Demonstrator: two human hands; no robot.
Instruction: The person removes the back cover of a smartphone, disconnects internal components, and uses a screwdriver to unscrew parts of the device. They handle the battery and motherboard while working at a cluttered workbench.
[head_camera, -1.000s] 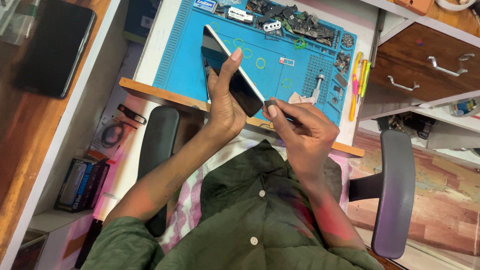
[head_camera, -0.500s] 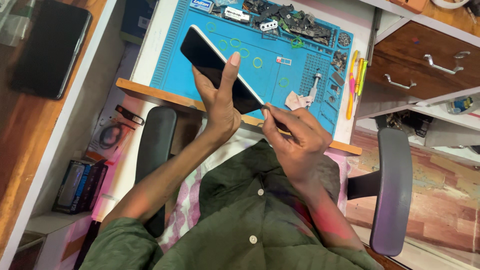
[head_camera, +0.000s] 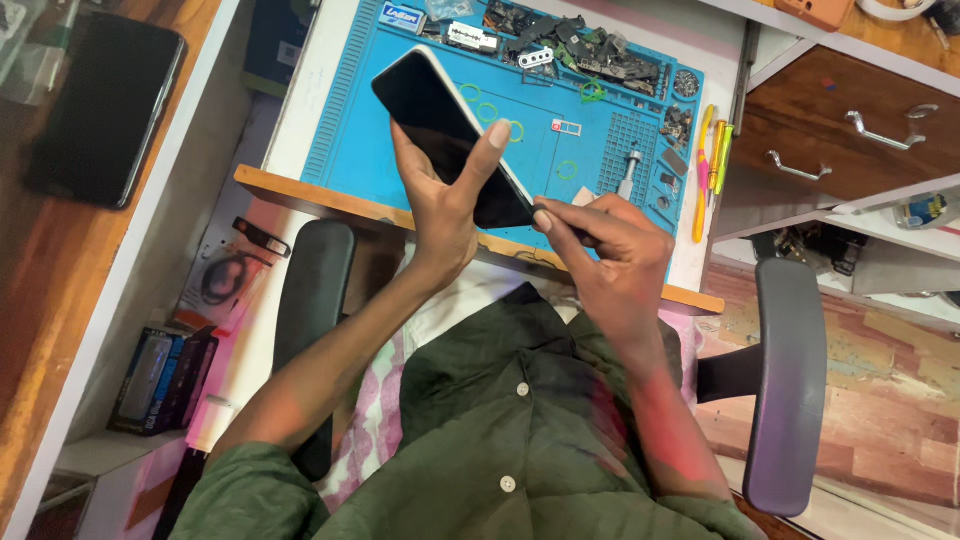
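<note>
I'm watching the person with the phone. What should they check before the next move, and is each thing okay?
1. Left hand grips the phone firmly: ok.
2. Phone held above the blue mat, not the floor: ok.
3. Right hand is at the phone's lower corner: ok.
4. What the right fingers pinch there: cannot tell.
5. Small loose parts lie at the mat's far edge, away from the hands: ok.
6. Phone screen free of cracks: cannot tell.

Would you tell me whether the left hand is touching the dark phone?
Touching: the head view shows the left hand gripping the dark phone, fingers wrapped across its edges.
</note>
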